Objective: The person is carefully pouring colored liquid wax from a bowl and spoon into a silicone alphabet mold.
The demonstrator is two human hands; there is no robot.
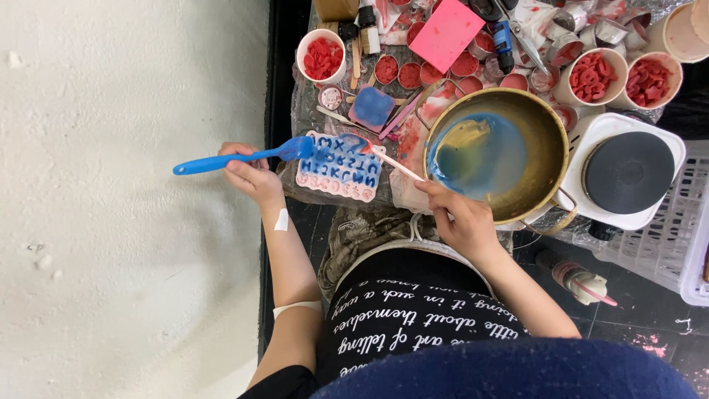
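My left hand grips a blue spatula by its handle, the blade resting at the left edge of a pink letter mould filled with blue liquid. My right hand holds a thin wooden stick whose tip points onto the mould's upper right part. Just right of the mould sits a brass pan with blue liquid pooled in its left half; my right hand rests against its near rim.
A white hot plate with a black top stands right of the pan. White cups of red pieces, several small red-filled tins, a pink block and a small blue square mould crowd the back. A white wall lies left.
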